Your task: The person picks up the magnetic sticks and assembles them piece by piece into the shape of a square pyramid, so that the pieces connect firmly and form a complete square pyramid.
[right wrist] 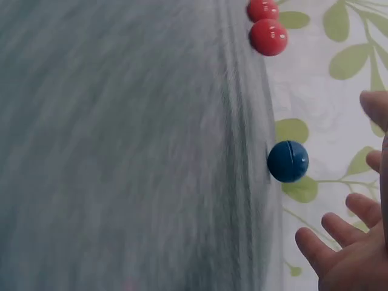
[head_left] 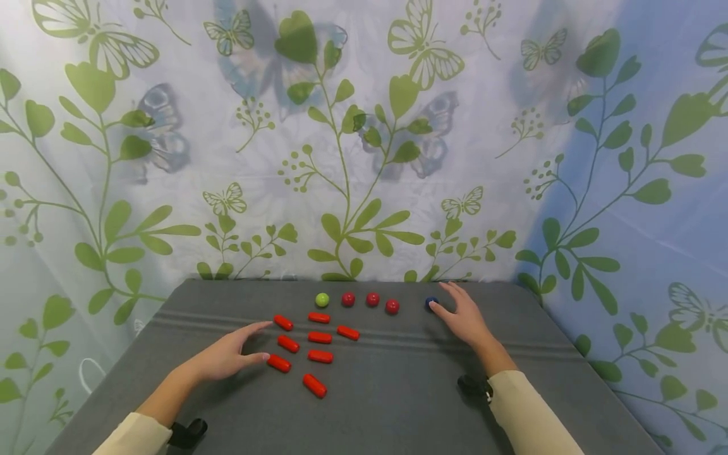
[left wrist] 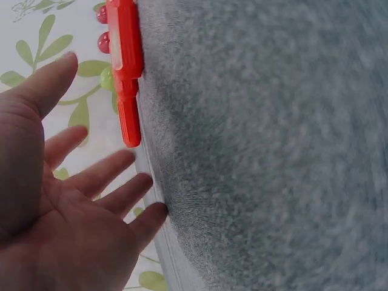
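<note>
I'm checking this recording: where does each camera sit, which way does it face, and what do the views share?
Head: worn on the head, facing forward and down over the gray table toward the leaf-and-butterfly curtain; left hand, right hand and pale sleeves show.
Left wrist: worn there, looking past the left hand across the tabletop at red cylinders.
Right wrist: worn there, looking past the right hand's fingers toward the blue ball.
Shared: head and right wrist both show the blue ball and red balls.

Eight red cylinders [head_left: 320,337], three red balls [head_left: 372,299], one green ball [head_left: 322,300], one blue ball [right wrist: 288,161]
</note>
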`<action>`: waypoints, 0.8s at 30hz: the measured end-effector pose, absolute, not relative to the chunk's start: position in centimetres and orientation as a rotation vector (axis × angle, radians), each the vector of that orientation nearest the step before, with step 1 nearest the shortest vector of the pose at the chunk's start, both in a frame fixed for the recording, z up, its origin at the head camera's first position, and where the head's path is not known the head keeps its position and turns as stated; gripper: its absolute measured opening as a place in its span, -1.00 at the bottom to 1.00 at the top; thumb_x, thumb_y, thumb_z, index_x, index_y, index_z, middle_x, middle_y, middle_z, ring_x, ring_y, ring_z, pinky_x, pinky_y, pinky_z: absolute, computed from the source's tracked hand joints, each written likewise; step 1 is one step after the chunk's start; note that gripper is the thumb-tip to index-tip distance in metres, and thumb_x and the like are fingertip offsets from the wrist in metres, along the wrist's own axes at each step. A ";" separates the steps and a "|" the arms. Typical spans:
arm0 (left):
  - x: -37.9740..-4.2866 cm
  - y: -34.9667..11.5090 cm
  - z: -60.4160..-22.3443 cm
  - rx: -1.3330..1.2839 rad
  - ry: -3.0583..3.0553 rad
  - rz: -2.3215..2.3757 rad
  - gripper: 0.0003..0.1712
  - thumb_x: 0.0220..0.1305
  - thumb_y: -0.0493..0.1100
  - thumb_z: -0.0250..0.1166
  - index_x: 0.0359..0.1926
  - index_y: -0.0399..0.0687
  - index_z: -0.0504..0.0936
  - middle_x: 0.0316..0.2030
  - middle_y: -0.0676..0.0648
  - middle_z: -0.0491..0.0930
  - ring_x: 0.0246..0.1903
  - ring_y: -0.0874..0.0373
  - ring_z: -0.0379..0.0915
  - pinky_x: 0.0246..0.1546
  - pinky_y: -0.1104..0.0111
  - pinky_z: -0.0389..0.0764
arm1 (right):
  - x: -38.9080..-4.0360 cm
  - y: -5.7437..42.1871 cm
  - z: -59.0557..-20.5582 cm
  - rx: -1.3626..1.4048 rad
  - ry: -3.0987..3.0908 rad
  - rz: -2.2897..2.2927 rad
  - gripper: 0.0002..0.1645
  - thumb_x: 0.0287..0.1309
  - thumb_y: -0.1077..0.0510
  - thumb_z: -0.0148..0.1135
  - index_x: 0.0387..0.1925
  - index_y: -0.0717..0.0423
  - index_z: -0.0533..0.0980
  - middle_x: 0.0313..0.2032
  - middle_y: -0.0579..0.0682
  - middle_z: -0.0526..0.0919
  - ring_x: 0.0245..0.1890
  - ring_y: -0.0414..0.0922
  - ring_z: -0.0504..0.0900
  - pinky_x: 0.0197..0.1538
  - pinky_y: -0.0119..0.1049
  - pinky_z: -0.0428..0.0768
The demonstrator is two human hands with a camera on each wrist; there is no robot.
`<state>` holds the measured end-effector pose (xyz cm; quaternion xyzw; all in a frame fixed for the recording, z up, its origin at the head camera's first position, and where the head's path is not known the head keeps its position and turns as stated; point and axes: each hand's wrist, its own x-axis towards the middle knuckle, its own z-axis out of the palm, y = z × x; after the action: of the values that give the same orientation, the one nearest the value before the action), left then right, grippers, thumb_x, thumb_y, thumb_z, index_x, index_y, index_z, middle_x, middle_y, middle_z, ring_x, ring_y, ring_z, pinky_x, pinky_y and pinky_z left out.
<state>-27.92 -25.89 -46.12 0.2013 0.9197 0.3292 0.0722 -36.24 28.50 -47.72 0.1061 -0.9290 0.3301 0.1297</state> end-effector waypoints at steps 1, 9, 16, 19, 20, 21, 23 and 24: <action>-27.9 -26.0 -46.1 0.613 2.745 1.004 -0.11 0.36 0.15 0.36 0.53 -0.14 0.26 0.44 -0.33 0.35 0.43 -0.32 0.27 0.32 -0.24 0.35 | -36.4 28.4 -47.8 0.290 -2.699 0.974 -0.09 0.38 -0.31 0.20 0.54 0.05 0.22 0.55 0.30 0.13 0.53 0.34 0.13 0.41 0.40 0.22; -28.0 -26.2 -45.8 0.733 2.632 1.086 -0.37 0.29 -0.03 0.45 0.27 -0.26 0.56 0.21 -0.25 0.61 0.24 -0.23 0.52 0.24 -0.09 0.51 | -37.5 27.9 -48.0 0.127 -2.688 1.183 -0.14 0.31 -0.19 0.34 0.50 0.03 0.30 0.46 0.28 0.32 0.40 0.30 0.38 0.28 0.29 0.46; -28.5 -26.4 -46.0 0.780 2.573 1.065 -0.56 0.26 -0.08 0.48 0.10 -0.15 0.66 0.07 -0.09 0.70 0.09 0.00 0.64 0.08 0.31 0.64 | -38.4 27.4 -48.4 0.044 -2.597 1.254 -0.27 0.24 -0.11 0.44 0.35 0.08 0.49 0.37 0.24 0.48 0.30 0.22 0.54 0.21 0.19 0.56; -28.9 -26.3 -46.2 0.770 2.564 1.056 -0.58 0.26 -0.07 0.48 0.09 -0.10 0.68 0.06 -0.04 0.70 0.08 0.03 0.64 0.09 0.32 0.64 | -38.7 27.2 -48.4 0.008 -2.609 1.270 -0.30 0.23 -0.08 0.46 0.33 0.05 0.51 0.37 0.22 0.49 0.30 0.21 0.55 0.21 0.16 0.57; -29.1 -26.2 -46.2 0.771 2.562 1.053 -0.59 0.26 -0.07 0.48 0.09 -0.09 0.68 0.06 -0.03 0.70 0.08 0.02 0.63 0.10 0.30 0.63 | -38.8 27.1 -48.4 0.003 -2.621 1.269 -0.31 0.23 -0.08 0.45 0.33 0.05 0.51 0.37 0.23 0.48 0.30 0.21 0.55 0.20 0.16 0.57; -29.2 -26.1 -46.2 0.773 2.565 1.048 -0.60 0.26 -0.07 0.47 0.08 -0.08 0.69 0.05 -0.02 0.70 0.07 0.02 0.63 0.10 0.30 0.63 | -38.9 27.1 -48.4 -0.009 -2.628 1.273 -0.31 0.22 -0.08 0.46 0.33 0.04 0.52 0.37 0.23 0.49 0.30 0.21 0.55 0.20 0.16 0.58; -29.5 -26.0 -46.3 0.780 2.571 1.036 -0.62 0.26 -0.08 0.47 0.07 -0.07 0.70 0.05 -0.01 0.70 0.06 0.04 0.63 0.08 0.30 0.63 | -39.1 27.0 -48.4 -0.029 -2.649 1.283 -0.33 0.22 -0.06 0.46 0.32 0.05 0.53 0.33 0.25 0.53 0.28 0.21 0.57 0.18 0.14 0.59; -29.5 -25.9 -46.3 0.785 2.571 1.036 -0.63 0.26 -0.09 0.47 0.06 -0.08 0.70 0.04 -0.02 0.70 0.04 0.05 0.63 0.06 0.30 0.64 | -39.2 27.0 -48.4 -0.035 -2.660 1.284 -0.34 0.23 -0.05 0.46 0.31 0.05 0.53 0.31 0.26 0.54 0.27 0.20 0.58 0.17 0.13 0.59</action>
<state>-29.55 -25.93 -46.28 0.2701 0.8849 0.3565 0.1298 -39.20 26.98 -48.42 -0.0116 -0.8966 0.4327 0.0937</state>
